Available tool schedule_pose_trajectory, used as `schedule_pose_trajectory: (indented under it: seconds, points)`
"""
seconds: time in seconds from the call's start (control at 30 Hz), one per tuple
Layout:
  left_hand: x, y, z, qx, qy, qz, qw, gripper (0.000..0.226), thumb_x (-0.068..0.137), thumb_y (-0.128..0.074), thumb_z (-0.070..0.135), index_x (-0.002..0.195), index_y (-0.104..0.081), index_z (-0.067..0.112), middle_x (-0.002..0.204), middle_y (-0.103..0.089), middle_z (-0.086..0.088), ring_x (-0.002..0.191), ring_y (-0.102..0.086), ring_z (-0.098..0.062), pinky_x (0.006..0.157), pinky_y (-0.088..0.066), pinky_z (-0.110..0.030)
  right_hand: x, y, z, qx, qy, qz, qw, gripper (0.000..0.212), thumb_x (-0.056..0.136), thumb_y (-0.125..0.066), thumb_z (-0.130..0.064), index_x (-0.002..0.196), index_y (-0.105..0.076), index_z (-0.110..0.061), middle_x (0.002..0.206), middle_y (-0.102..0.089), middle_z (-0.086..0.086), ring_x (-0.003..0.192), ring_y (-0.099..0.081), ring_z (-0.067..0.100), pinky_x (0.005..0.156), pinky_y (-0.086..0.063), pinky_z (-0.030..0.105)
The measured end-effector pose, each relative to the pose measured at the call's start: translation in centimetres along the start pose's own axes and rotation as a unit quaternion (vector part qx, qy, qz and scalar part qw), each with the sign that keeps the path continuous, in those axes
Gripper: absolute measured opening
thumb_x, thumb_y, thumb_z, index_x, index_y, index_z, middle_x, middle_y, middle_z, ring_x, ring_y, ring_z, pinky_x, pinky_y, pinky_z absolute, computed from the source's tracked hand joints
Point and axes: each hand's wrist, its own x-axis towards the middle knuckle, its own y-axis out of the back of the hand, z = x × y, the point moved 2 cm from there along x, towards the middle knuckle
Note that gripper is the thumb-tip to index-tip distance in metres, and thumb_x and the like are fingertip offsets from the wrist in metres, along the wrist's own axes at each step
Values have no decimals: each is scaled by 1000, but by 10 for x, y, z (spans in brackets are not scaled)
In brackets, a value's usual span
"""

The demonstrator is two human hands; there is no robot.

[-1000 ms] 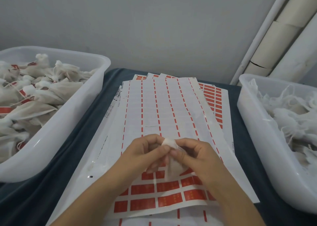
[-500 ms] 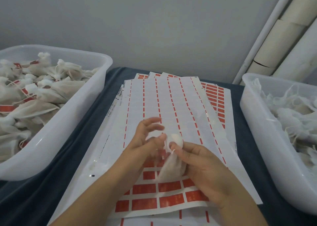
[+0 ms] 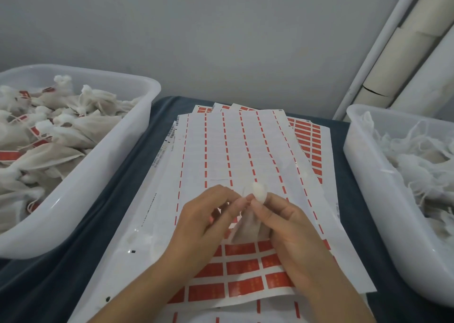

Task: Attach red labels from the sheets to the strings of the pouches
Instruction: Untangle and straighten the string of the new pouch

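Note:
A small white cloth pouch (image 3: 248, 227) hangs over the label sheets, its gathered top (image 3: 259, 191) sticking up above my fingers. My right hand (image 3: 290, 227) pinches the pouch at its neck. My left hand (image 3: 208, 219) meets it from the left, fingertips pinching at the pouch's string beside the neck; the string itself is too thin to make out. Under both hands lies the top label sheet (image 3: 235, 155), mostly stripped, with rows of red labels (image 3: 240, 266) left near its front edge.
A white tub (image 3: 103, 175) on the left holds several pouches with red labels. Another white tub (image 3: 363, 200) on the right holds unlabelled pouches with loose strings. More label sheets (image 3: 307, 136) fan out underneath on the dark blue cloth (image 3: 137, 165). Pipes stand at the back right.
Both hands have lifted the pouch slightly and shifted it to the right. The left fingers, spread half a second ago, have closed in again at the pouch's neck.

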Motion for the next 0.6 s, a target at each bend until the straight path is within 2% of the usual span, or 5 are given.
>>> schedule_pose_trajectory:
  seconds: [0.27, 0.37, 0.5, 0.57, 0.6]
  points:
    - [11, 25, -3, -242, 183, 133, 944, 26, 77, -51, 42, 70, -66, 21, 65, -62, 3, 60, -53, -7, 71, -45, -23, 3, 4, -3, -13, 8, -18, 1000, 37, 73, -60, -46, 107, -54, -59, 103, -70, -10, 105, -63, 19, 95, -50, 44]
    - [12, 29, -4, -329, 204, 154, 909, 23, 76, -54, 35, 63, -69, 24, 62, -61, 4, 57, -52, -6, 64, -47, -16, 3, -2, -3, -38, 12, -35, 999, 42, 69, -58, -55, 108, -47, -64, 104, -69, -15, 107, -62, 16, 98, -48, 45]
    - [13, 25, -3, -381, 194, 128, 895, 25, 80, -50, 35, 62, -66, 26, 76, -66, 6, 71, -63, -7, 75, -49, -22, 0, -5, -6, -121, 15, -34, 992, 43, 68, -53, -57, 110, -47, -59, 94, -63, -36, 92, -61, -7, 74, -50, 9]
    - [16, 28, -4, -444, 203, 117, 865, 26, 85, -46, 36, 67, -59, 24, 92, -71, 4, 86, -68, -13, 80, -51, -32, 1, 5, -13, -164, 30, 22, 986, 44, 64, -50, -64, 107, -51, -55, 99, -58, -41, 95, -56, -10, 72, -45, 4]
    - [17, 31, -4, -472, 206, 123, 848, 25, 88, -44, 36, 71, -55, 22, 87, -71, 1, 80, -69, -14, 78, -53, -34, 2, 16, -17, -196, 46, 83, 976, 43, 64, -49, -65, 106, -52, -53, 104, -54, -42, 98, -53, -10, 79, -42, 9]
